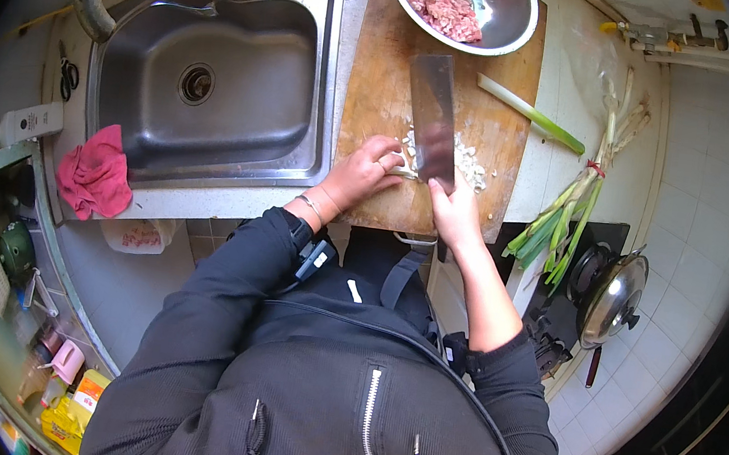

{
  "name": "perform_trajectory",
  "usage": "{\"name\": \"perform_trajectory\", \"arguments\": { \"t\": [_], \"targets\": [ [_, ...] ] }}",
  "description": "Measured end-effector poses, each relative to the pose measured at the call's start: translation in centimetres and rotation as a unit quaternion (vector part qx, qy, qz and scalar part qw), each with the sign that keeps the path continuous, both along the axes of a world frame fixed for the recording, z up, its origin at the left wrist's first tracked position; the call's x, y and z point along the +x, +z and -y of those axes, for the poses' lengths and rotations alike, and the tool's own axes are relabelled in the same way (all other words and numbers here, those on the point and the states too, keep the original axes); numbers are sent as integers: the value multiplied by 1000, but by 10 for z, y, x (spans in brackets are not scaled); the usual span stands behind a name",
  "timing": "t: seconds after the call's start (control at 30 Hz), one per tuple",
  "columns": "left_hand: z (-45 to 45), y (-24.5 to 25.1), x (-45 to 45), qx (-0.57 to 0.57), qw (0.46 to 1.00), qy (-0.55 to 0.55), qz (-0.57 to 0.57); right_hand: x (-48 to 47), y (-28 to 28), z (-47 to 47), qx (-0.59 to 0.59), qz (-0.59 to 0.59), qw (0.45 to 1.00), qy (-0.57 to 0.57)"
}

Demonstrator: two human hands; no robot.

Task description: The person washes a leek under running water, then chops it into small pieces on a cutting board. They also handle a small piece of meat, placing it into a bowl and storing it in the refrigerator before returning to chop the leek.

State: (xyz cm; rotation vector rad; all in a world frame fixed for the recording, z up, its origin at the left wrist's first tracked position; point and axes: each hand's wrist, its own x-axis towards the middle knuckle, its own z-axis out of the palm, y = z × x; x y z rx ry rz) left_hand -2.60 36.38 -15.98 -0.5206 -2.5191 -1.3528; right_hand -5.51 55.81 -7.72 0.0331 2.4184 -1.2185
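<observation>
My right hand (pixel 456 206) grips the handle of a Chinese cleaver (pixel 435 110), whose broad blade points away from me over a wooden cutting board (pixel 382 86). Chopped white scallion (pixel 472 166) lies in small bits on both sides of the blade. To the left of the blade, my left hand (pixel 372 168) has its fingers curled over a white scallion piece (pixel 403 171) on the board. At the board's far end stands a steel bowl (pixel 510 30) with raw minced meat (pixel 444 9) in it. A cut scallion length (pixel 532 114) lies across the board's right edge.
A steel sink (pixel 244 97) with a faucet is at left, a pink cloth (pixel 97 171) on its near corner and scissors (pixel 68 74) beyond. Right of the board lies a tied scallion bundle (pixel 594 170). A lidded wok (pixel 615 300) sits at the stove, lower right.
</observation>
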Motion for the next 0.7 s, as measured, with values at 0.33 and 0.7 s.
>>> {"name": "perform_trajectory", "arguments": {
  "t": [0.33, 0.7],
  "targets": [
    [2, -12, 0, -27, 998, -40, 26, 9, 8, 31, 220, 71, 967, 106],
    [11, 7, 0, -8, 1000, -27, -12, 7, 16, 7, 53, 9, 997, 60]
  ]
}}
